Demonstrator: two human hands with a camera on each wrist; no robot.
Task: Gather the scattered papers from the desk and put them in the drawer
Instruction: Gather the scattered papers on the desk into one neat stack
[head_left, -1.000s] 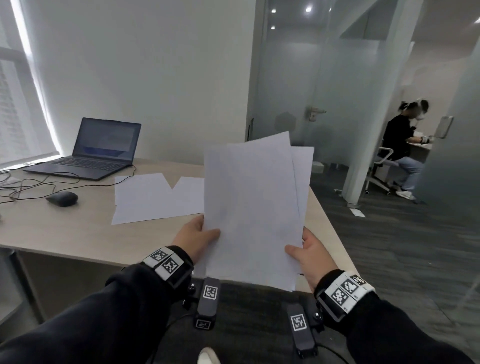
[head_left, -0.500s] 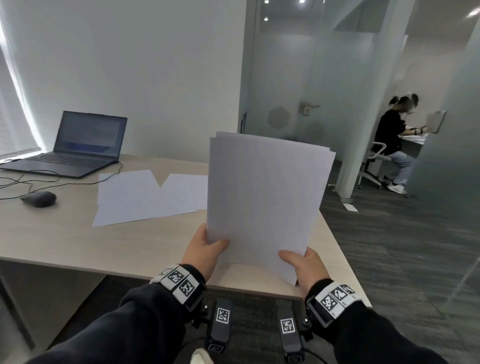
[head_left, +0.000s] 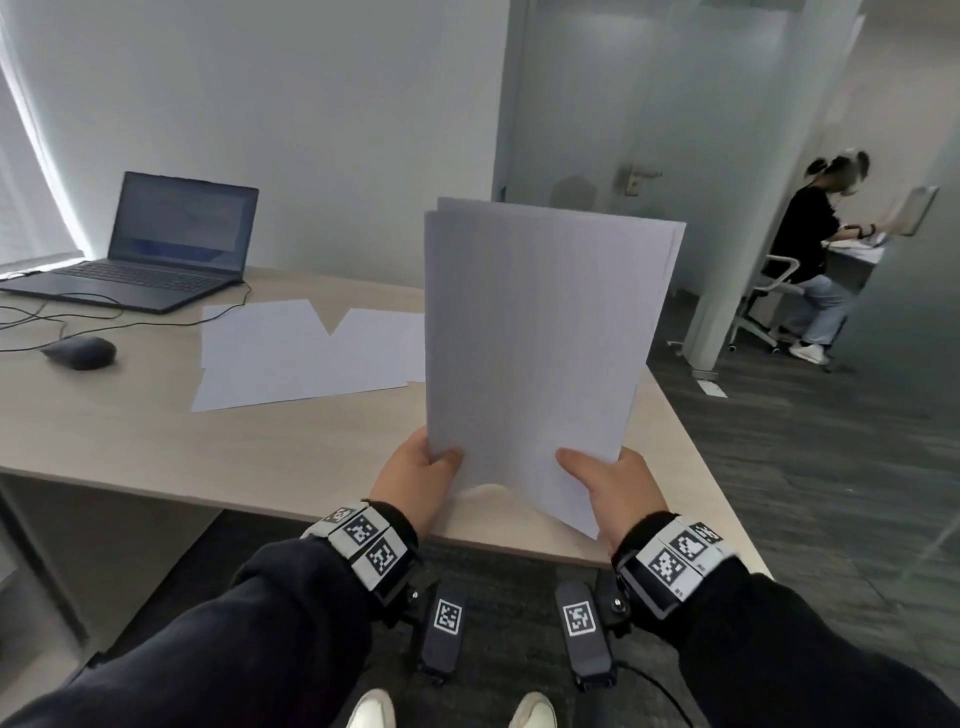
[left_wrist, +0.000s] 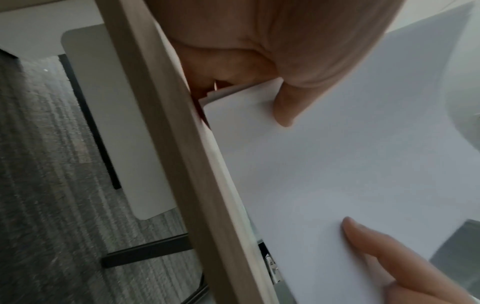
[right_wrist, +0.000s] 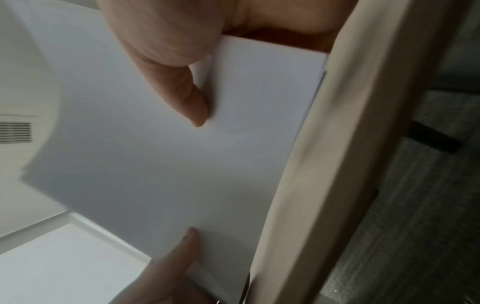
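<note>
I hold a stack of white papers (head_left: 535, 338) upright over the desk's near right corner. My left hand (head_left: 415, 478) grips its lower left corner, thumb on the front sheet. My right hand (head_left: 610, 483) grips the lower right corner the same way. In the left wrist view the left thumb presses the stack of papers (left_wrist: 350, 164) beside the desk edge (left_wrist: 182, 144). The right wrist view shows the right thumb on the stack of papers (right_wrist: 155, 154). More white sheets (head_left: 301, 353) lie flat and overlapping on the wooden desk (head_left: 156, 441). No drawer is in view.
An open black laptop (head_left: 166, 244) stands at the desk's far left, with a black mouse (head_left: 80, 352) and cables in front of it. A person sits at another desk (head_left: 810, 260) behind a glass partition on the right. Grey carpet lies to the right.
The fanned sheets have been squared into one neater stack, held more upright. Both hands have shifted slightly on its lower corners, and my view has moved closer.
</note>
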